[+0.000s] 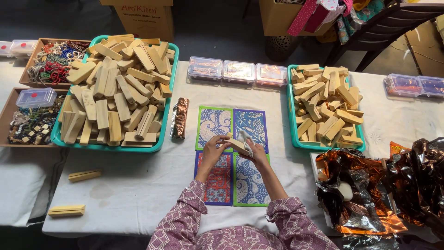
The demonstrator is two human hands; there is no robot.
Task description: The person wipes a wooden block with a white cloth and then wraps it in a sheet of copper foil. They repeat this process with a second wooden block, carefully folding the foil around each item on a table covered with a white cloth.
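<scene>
Currently we see the left hand (213, 147) pinching a wooden block (237, 144) at its 9 o'clock end while right hand (255, 153) fingers press a white cloth (245, 140) on it above the patterned mats (232, 155); loose pinch, block may slip onto the worktop (138, 185).

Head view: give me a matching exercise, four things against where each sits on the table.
Things:
1. Big tray
2. Small tray
3. Foil sheets
4. Wooden block

Places:
A. In the hands, over the patterned mats
B. Left side, heaped with blocks
C. Near right corner, crumpled
D. Right of the mats, with fewer blocks

Pairs: 1-B, 2-D, 3-C, 4-A
</scene>
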